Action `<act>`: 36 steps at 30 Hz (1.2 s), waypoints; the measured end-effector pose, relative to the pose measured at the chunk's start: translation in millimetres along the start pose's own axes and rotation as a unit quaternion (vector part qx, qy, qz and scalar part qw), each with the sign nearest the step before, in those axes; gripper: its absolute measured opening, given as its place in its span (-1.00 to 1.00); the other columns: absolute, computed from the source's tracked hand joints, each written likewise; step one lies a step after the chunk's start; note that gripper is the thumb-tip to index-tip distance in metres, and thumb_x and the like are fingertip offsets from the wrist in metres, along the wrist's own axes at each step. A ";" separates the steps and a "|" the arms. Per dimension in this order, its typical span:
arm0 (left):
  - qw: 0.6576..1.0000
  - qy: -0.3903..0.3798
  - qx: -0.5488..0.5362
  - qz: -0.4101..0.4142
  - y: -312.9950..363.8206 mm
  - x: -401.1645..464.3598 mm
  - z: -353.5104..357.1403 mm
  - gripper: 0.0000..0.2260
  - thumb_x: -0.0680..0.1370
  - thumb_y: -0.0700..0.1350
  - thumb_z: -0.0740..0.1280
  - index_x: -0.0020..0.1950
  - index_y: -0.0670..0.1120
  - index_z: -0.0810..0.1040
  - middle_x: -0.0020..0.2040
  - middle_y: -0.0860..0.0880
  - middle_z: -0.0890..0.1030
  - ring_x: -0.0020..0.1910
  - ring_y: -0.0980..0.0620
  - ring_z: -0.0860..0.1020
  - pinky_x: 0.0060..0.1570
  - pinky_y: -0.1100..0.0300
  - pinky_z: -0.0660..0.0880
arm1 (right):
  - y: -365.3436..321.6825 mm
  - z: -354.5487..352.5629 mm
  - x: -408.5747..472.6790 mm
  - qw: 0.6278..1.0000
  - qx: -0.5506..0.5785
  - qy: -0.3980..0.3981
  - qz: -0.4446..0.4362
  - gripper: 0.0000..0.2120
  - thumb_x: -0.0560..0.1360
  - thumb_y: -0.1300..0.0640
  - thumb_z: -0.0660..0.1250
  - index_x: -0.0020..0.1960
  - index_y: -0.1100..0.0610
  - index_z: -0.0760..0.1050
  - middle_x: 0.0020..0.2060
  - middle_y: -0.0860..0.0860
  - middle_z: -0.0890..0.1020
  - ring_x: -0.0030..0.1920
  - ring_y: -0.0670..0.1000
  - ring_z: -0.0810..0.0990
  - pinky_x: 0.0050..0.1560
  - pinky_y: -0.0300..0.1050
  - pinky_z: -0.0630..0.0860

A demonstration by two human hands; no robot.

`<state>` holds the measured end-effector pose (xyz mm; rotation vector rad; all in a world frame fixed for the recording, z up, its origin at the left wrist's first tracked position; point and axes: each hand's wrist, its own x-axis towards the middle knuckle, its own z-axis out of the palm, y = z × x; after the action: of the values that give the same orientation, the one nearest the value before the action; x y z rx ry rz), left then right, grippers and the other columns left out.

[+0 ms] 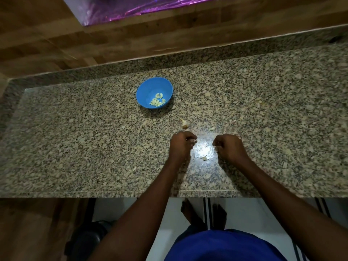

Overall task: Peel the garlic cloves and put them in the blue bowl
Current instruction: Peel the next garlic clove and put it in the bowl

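Both hands are working over the speckled granite worktop (75,129): left hand (181,146) fingers are curling round something pale, probably a garlic clove, right hand (228,147) fingers are curling too but can't tell what they're pinching. Peeled cloves (157,100) are sitting in the blue bowl (154,92), well beyond the hands, one unpeeled clove (184,123) lying between. Risk: lamp glare and pale flecks are hiding skin scraps (203,158), so bits may be getting carried into the bowl; wood-panel wall behind, dim room.

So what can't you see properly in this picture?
- Head view: what the left hand holds, hidden by its curled fingers.
- Head view: whether the right hand pinches anything; too small, lost in glare.
- Head view: how many cloves lie in the blue bowl; too small.
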<state>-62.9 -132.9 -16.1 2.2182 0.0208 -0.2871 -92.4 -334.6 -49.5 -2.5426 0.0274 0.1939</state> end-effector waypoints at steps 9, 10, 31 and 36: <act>0.991 -0.031 0.127 -0.038 -17.9 -26.7 0.2 -0.79 0.39 -0.15 0.56 0.01 -0.06 0.72 -0.14 -0.02 0.71 -0.19 0.07 0.64 -0.13 0.24 0.52 | -37.3 8.3 -17.0 0.999 -0.017 0.025 0.015 -0.95 0.46 0.12 0.45 -0.16 0.05 0.60 -0.24 0.01 0.65 -0.21 0.06 0.62 -0.30 -0.15 0.29; 0.988 -0.033 0.147 -0.032 -16.4 -29.1 3.7 -0.77 0.40 -0.14 0.55 0.04 -0.04 0.71 -0.09 -0.03 0.71 -0.13 0.03 0.65 -0.07 0.19 0.55 | -41.4 9.4 -18.1 1.000 -0.011 0.025 0.015 -0.95 0.47 0.12 0.44 -0.16 0.06 0.61 -0.24 0.00 0.67 -0.22 0.05 0.63 -0.32 -0.17 0.27; 0.921 -0.084 -0.307 -0.223 2.0 -13.0 4.8 -0.88 0.54 -0.26 0.44 0.05 -0.28 0.68 -0.27 -0.20 0.65 -0.43 0.02 0.57 -0.33 0.15 0.60 | -48.0 -5.0 2.7 0.912 0.360 -0.038 0.191 -0.89 0.43 0.32 0.53 -0.12 0.36 0.63 -0.39 0.24 0.67 -0.47 0.09 0.64 -0.34 -0.03 0.64; 0.999 0.006 0.032 -0.027 2.8 -6.1 2.7 -0.91 0.51 -0.21 0.42 -0.13 -0.14 0.73 -0.20 -0.11 0.71 -0.21 -0.02 0.63 -0.10 0.14 0.54 | -43.4 -10.4 18.8 0.986 0.120 -0.004 0.116 -0.90 0.41 0.31 0.46 -0.24 0.18 0.72 -0.32 0.06 0.72 -0.27 0.01 0.68 -0.14 -0.18 0.58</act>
<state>-69.1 -136.3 -14.2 2.2859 0.0792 -0.3092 -69.7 -303.9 -19.7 -2.2943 0.3253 0.2745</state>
